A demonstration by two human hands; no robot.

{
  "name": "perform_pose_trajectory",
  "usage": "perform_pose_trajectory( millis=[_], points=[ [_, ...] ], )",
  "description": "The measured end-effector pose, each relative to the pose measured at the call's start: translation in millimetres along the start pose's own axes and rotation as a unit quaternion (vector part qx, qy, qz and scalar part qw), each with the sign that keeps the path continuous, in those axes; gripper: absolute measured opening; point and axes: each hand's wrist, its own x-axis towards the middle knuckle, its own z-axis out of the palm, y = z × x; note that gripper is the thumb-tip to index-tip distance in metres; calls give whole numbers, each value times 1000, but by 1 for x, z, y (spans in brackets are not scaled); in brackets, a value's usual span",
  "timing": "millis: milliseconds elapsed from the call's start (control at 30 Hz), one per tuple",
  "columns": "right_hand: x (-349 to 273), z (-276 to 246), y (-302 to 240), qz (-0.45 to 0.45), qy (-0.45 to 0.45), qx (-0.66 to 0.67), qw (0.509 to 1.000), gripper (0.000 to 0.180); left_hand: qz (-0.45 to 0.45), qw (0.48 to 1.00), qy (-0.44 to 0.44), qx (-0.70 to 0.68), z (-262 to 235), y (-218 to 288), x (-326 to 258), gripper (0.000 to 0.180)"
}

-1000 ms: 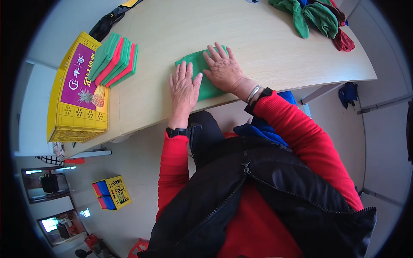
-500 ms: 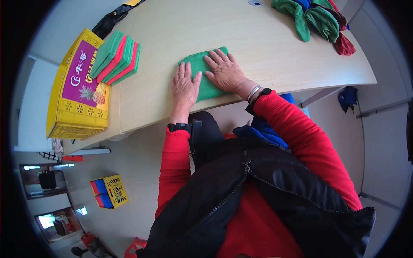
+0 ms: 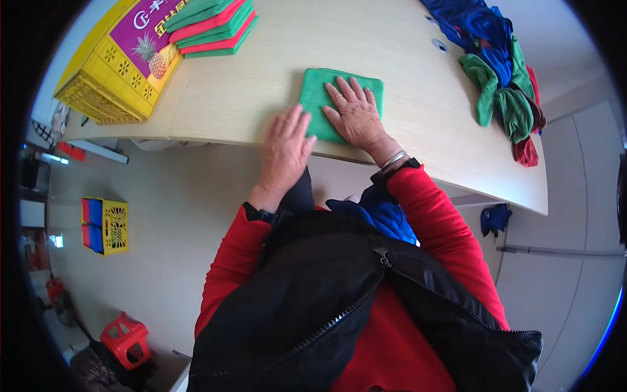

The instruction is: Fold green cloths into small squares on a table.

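Note:
A folded green towel (image 3: 316,91) lies flat near the front edge of the pale wooden table (image 3: 261,85). My right hand (image 3: 356,116) rests on it, palm down, fingers spread. Just off the towel's left side is my left hand (image 3: 282,150), slightly blurred, with its fingers stretched out and holding nothing. Its fingertips are close to the towel's left edge; whether they touch it I cannot tell.
Folded green and red towels (image 3: 219,29) are stacked at the far left, against a yellow crate (image 3: 121,81). Loose blue, green and red cloths (image 3: 496,72) heap at the right. Another yellow crate (image 3: 116,225) and a red stool (image 3: 126,340) stand on the floor.
My view has turned, shifting the scene. My left hand has come off the towel to its left side, while my right hand stays flat on the towel.

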Motion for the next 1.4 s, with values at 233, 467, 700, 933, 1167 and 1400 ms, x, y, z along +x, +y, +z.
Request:
perform_pose_trajectory(
  millis=[233,467,700,933,1167,1400],
  points=[
    [15,-12,2,-63,-59,3,996,59,132,991,-16,29,-4,13,-25,56],
    [38,4,11,-214,-86,-43,972,57,203,977,-70,-7,21,19,-27,65],
    [45,22,-1,-230,-66,-33,970,57,203,978,-49,-1,26,-1,-41,71],
    [36,17,-13,-263,-43,-7,964,56,227,973,-33,34,31,-3,-41,62],
    [36,9,-16,-247,-92,4,964,54,254,966,-8,52,37,-1,-32,54],
    [34,1,-2,-216,-65,34,974,55,232,972,-23,26,14,16,-34,54]
  ],
)
